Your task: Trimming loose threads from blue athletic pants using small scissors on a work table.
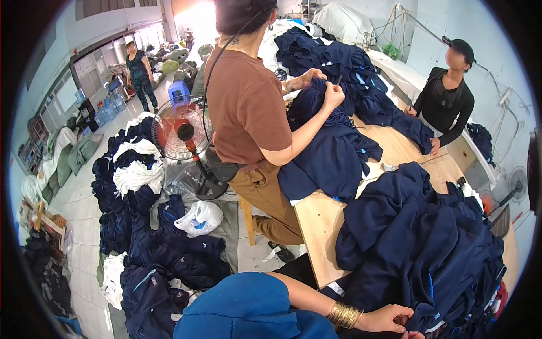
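Observation:
My left forearm, in a blue sleeve with a stack of gold bangles (345,314) at the wrist, reaches right along the lower edge. My left hand (387,319) has its fingers curled in a pinch at the edge of a navy garment (415,237). That garment lies in a large crumpled heap on the wooden table's near right part. Of my right hand (413,335), only fingertips show at the bottom edge, close to the left hand. Whatever they hold is cut off by the frame.
Across the wooden table (322,237), a person in a brown shirt (248,107) handles a navy garment (324,147). Another in black (449,107) stands at the far right. A standing fan (183,133) and cloth piles (164,254) occupy the left floor; a third person (139,76) stands farther back.

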The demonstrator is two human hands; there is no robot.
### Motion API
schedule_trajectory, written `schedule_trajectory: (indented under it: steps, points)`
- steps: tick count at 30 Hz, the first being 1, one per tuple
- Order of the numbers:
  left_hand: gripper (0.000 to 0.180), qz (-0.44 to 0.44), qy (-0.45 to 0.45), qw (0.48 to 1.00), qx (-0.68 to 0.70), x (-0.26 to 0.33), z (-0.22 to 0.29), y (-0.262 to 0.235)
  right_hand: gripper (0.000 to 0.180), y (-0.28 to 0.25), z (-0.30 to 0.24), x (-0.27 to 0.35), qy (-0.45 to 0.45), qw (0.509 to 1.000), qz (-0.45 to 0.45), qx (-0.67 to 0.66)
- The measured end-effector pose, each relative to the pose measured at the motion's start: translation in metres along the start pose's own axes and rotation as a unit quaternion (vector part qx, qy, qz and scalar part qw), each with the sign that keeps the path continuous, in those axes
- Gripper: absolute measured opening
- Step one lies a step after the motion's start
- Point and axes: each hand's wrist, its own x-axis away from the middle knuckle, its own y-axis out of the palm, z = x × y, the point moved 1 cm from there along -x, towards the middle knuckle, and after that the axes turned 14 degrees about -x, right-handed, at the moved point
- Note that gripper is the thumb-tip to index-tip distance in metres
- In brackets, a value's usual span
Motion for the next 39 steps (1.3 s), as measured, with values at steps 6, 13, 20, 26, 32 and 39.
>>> schedule_trajectory:
  steps: [6,13,20,26,32,39]
  points:
    - [0.022,0.013,0.002,0.999,-0.034,0.003,0.009,-0.003,0.013,0.015,-0.016,-0.002,-0.039,0.997,0.032,-0.052]
    - [0.03,0.022,-0.007,0.996,-0.084,0.007,0.018,-0.009,0.014,0.014,-0.013,-0.004,-0.015,1.0,0.001,-0.004]
    - [0.032,0.036,-0.008,0.997,-0.063,0.007,0.007,-0.004,0.015,0.017,-0.021,-0.002,0.003,0.999,0.009,-0.046]
    - [0.033,0.034,0.001,0.995,-0.089,0.007,0.011,-0.005,0.014,0.014,-0.018,-0.001,0.066,0.995,0.006,-0.076]
    - [0.032,0.026,-0.012,0.998,-0.062,0.009,0.01,-0.004,0.012,0.021,-0.027,0.0,0.087,0.99,0.035,-0.108]
    - [0.03,0.007,-0.013,1.0,-0.008,0.004,-0.008,-0.001,0.012,0.022,-0.028,0.0,0.085,0.99,0.028,-0.108]
